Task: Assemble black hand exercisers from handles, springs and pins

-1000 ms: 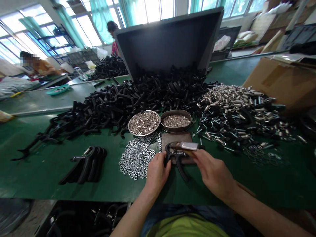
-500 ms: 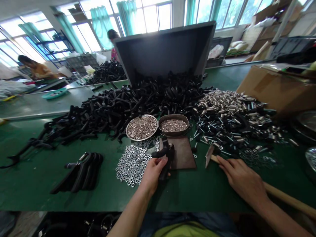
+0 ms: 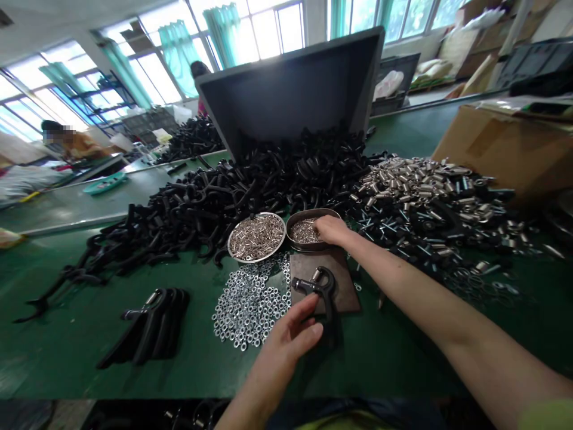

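Note:
My left hand grips the lower handle of a black hand-gripper part that lies across a dark metal plate on the green table. My right hand reaches forward into the brown oval dish of small metal pieces, fingers curled over them; what they pinch is hidden. A round silver dish of small metal tubes stands just left of that dish. A heap of shiny washers lies left of the plate.
A large pile of black handles spills from a tipped grey bin. Springs and bolts are heaped at the right beside a cardboard box. Several assembled grippers lie at the left. Other people work at far tables.
My right hand has let go of the hammer and reached forward into the brown dish. My left hand has laid the black gripper part flatter on the plate and slid down its handle.

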The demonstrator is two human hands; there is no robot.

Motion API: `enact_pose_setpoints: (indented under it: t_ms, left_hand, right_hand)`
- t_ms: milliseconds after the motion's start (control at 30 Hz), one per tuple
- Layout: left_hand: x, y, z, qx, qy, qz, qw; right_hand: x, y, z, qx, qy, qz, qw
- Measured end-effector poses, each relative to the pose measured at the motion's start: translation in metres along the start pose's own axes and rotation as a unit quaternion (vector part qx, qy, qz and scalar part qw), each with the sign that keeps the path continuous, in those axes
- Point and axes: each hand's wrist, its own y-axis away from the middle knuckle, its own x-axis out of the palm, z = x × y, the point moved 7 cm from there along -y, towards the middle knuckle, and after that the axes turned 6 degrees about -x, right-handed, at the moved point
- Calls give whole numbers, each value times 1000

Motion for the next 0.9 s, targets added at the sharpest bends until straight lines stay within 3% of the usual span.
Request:
enact_pose_setpoints:
  t_ms: [100,200,267,367,433,533,667,767,900]
  left_hand:
    - [-20,-13,-29,57,-98,-45,993]
    - [-31,-44,-64,137,-220,-87,962]
    - [-29,-72,-87,202,-334,-117,913]
    - [-15,-123,-112,235,-540,-152,794]
    - [-5,-155,-120,221,-591,-143,762]
    - [5,-190,-122,187,-619,-122,753]
    - [7,-207,-116,161,-624,-120,755]
    - [4,-209,-115,154,-608,-128,768]
    - [-1,-203,-122,167,-558,-147,799]
  right_hand:
    - [11,-8,-3,15,-6,30,999]
    - [13,-5,-8,29,-19,30,999]
    - [10,-1,-13,36,-36,14,999]
    - [-1,5,-16,39,-76,-31,996]
    - [-10,10,-16,33,-113,-69,991]
    - [-21,25,-14,16,-177,-119,977]
    - [-18,52,-12,1,-250,-154,956]
    - [-6,72,-10,-12,-312,-142,939]
    - [10,90,5,-60,-359,-81,928]
